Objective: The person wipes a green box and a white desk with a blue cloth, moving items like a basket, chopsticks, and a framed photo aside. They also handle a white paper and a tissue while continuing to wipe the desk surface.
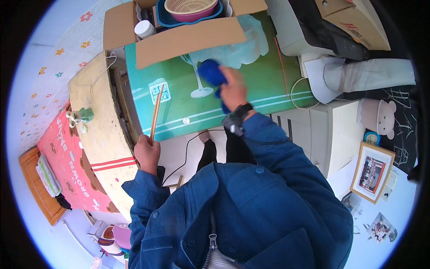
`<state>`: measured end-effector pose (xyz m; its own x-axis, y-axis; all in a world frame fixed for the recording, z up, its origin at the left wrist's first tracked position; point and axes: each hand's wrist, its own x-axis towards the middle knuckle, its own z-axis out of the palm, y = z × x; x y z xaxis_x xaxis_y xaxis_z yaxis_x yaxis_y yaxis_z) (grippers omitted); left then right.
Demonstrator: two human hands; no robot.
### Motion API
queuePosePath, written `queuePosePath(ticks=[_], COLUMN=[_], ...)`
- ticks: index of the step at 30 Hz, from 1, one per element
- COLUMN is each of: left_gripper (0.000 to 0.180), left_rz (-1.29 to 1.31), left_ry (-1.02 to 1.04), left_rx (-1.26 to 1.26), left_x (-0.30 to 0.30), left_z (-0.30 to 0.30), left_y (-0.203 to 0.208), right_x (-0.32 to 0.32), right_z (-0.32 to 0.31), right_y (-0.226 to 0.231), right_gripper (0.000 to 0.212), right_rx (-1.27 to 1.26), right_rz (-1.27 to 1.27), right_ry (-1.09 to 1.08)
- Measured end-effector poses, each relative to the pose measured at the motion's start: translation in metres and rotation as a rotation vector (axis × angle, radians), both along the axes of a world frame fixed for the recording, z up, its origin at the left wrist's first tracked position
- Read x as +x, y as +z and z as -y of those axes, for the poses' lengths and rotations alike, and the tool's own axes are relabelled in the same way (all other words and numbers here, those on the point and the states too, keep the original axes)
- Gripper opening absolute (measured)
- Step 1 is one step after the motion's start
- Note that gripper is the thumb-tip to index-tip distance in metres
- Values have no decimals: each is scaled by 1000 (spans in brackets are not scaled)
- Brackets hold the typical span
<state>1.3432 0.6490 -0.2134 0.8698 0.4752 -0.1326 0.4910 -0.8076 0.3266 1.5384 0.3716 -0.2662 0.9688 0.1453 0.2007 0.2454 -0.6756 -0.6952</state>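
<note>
Nearest, left of centre in the frame, the left hand (147, 154) is closed round a pair of slim wooden sticks (156, 114), which slant up over the near left part of the green tabletop (264, 99). They are in the grasp, not laid down.

Further on, at the upper centre, the right hand (234, 91) grips a blue cloth (212, 73), bunched beyond the fingers and hanging below them. Blur hides whether it touches the surface. With both things held, the work looks under way rather than finished; how much of the tabletop has been dealt with cannot be told.

Farthest, along the top edge, an open carton (190, 41) holds nested basins (163, 17) and a white-lidded jar (144, 29), with neither hand on it.
</note>
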Motion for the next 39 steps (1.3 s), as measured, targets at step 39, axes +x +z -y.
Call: queuePosePath(ticks=[39], left_gripper=[25], left_rz=[-7], left_ry=[-198], left_rx=[-506], left_x=[229], left_z=[248], left_y=[-67], right_x=[-121], right_z=[146], right_y=[29], right_gripper=[62], right_rx=[-5], right_rz=[-373], right_ry=[-31])
